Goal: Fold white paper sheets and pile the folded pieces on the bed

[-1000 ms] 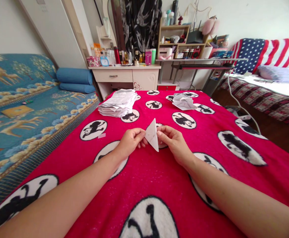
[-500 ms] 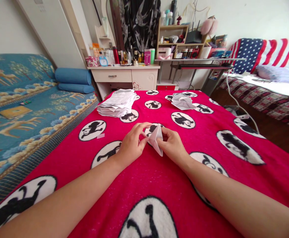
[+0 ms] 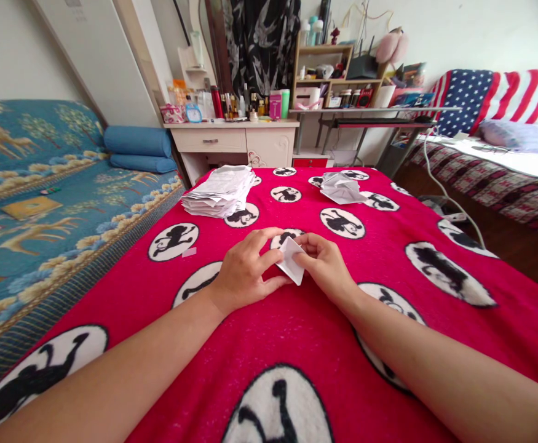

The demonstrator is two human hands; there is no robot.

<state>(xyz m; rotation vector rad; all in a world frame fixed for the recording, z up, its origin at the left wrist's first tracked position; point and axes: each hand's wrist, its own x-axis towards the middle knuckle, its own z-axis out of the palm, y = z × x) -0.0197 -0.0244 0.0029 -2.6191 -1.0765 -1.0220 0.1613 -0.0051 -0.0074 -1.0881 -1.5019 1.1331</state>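
A small piece of folded white paper (image 3: 291, 261) is held between my two hands, just above the red cloth (image 3: 269, 332). My left hand (image 3: 248, 266) has its fingers bent round the paper's left side, with the thumb at its lower corner. From the other side, my right hand (image 3: 323, 261) pinches it, thumb on the face toward me and fingers behind. The paper now looks like a flat diamond. Its back is hidden.
A thick stack of white paper sheets (image 3: 222, 191) lies at the far left of the cloth. Folded paper pieces (image 3: 341, 187) sit at the far right. A tiny paper scrap (image 3: 189, 251) is left of my hands. Behind stands a cluttered white dresser (image 3: 232, 144).
The folded paper has turned from a pointed, partly opened shape to a flatter diamond facing me. My left fingers have moved right onto it, the thumb now lower.
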